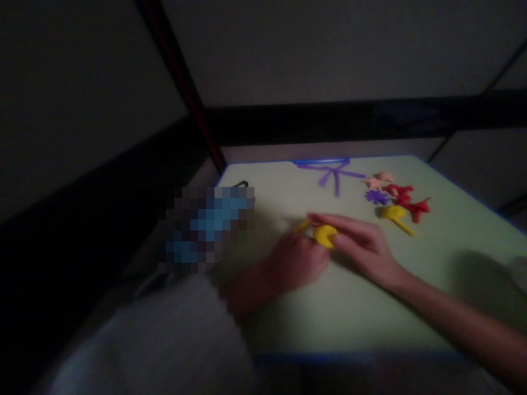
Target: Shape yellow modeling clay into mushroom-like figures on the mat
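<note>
A yellow clay-like piece (pixel 325 236) with a round, flat face is held between my two hands above the table. My right hand (pixel 368 247) pinches it, the thumb on the round face and the fingers stretched along the far side. My left hand (pixel 298 260) is curled closed against its near left side. A thin yellow bit (pixel 303 224) shows above the left knuckles; whether it joins the round piece is hidden. Right of my hands lies a similar yellow shape (pixel 395 213) with a rounded head and a stick-like stem.
Near the yellow shape lie red pieces (pixel 419 209), a purple flower shape (pixel 376 197) and pale pink pieces (pixel 374 183). Long purple strips (pixel 336 178) cross at the back of the blue-edged table (pixel 280 184). A pixelated patch (pixel 214 219) covers something at left, beside pale fluffy fabric (pixel 173 334).
</note>
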A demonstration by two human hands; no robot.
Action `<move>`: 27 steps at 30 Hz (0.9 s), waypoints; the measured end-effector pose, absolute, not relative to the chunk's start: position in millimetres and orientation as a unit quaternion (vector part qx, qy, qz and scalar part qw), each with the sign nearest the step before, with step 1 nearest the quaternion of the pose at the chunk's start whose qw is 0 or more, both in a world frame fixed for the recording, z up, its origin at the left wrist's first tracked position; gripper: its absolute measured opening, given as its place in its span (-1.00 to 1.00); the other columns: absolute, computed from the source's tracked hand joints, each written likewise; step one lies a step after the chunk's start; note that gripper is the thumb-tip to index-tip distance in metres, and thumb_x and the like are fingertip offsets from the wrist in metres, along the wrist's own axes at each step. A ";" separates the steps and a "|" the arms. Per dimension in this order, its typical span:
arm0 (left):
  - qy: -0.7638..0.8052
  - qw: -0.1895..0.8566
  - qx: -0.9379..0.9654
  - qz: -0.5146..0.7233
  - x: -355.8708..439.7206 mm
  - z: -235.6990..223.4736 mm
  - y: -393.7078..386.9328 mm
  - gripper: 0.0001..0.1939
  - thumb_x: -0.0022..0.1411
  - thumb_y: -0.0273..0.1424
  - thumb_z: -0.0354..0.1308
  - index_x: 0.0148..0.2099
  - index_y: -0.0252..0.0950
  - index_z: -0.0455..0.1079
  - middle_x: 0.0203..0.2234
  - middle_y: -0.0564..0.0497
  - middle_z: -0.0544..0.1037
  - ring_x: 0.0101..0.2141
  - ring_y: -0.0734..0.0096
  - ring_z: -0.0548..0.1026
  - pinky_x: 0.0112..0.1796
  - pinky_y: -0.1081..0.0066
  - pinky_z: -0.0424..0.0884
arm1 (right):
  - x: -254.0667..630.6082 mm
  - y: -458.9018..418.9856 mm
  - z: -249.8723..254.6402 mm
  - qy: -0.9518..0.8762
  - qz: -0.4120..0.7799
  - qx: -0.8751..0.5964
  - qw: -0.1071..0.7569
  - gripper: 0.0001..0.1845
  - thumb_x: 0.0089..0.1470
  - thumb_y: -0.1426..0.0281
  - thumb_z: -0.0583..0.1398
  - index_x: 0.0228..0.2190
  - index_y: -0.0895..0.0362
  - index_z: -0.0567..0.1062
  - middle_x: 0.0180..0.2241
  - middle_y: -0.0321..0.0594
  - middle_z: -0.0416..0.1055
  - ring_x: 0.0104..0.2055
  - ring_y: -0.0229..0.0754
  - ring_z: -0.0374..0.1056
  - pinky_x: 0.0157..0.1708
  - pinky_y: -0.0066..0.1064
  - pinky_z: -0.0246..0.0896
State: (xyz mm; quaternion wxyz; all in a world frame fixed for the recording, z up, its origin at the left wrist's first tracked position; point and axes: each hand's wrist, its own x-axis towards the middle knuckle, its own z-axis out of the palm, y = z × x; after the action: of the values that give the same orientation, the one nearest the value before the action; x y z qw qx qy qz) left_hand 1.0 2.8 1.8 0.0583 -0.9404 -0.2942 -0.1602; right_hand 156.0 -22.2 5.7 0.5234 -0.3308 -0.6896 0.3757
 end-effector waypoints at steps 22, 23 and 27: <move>-0.274 -0.501 -0.776 -0.268 4.0 0.1 -12.9 -0.72 0.04 -0.44 0.08 -0.54 -0.24 -0.01 -0.68 0.19 0.13 -0.65 0.63 0.13 -0.59 0.51 0.08 | 148.4 -19.9 6.6 -0.555 0.594 -0.208 0.544 -0.69 0.21 0.26 0.03 -0.14 0.04 0.52 -0.06 -0.24 0.47 -0.04 -0.24 0.38 -0.01 -0.38 0.24; -0.264 -0.546 -0.746 -0.276 5.0 0.8 -14.4 -0.73 0.03 -0.45 0.08 -0.52 -0.24 -0.01 -0.67 0.20 0.13 -0.64 0.64 0.13 -0.59 0.52 0.07 | 147.5 -20.9 8.4 -0.545 0.613 -0.208 0.533 -0.68 0.21 0.26 0.04 -0.17 0.06 0.53 -0.09 -0.23 0.49 -0.06 -0.24 0.38 -0.02 -0.40 0.25; -0.239 -0.613 -0.691 -0.298 7.5 3.2 -16.3 -0.74 0.03 -0.51 0.07 -0.48 -0.24 -0.01 -0.65 0.21 0.11 -0.63 0.65 0.12 -0.59 0.54 0.09 | 142.5 -26.0 13.1 -0.506 0.651 -0.223 0.520 -0.72 0.19 0.25 0.06 -0.25 0.08 0.53 -0.19 -0.20 0.52 -0.24 -0.26 0.44 -0.19 -0.44 0.33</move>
State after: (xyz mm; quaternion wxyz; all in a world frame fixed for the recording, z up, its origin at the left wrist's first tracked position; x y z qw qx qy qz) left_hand 7.5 -16.3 3.2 -0.6128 -0.6914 -0.2395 -0.2985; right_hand 142.5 -26.0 13.1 0.5198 -0.2229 -0.5058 0.6513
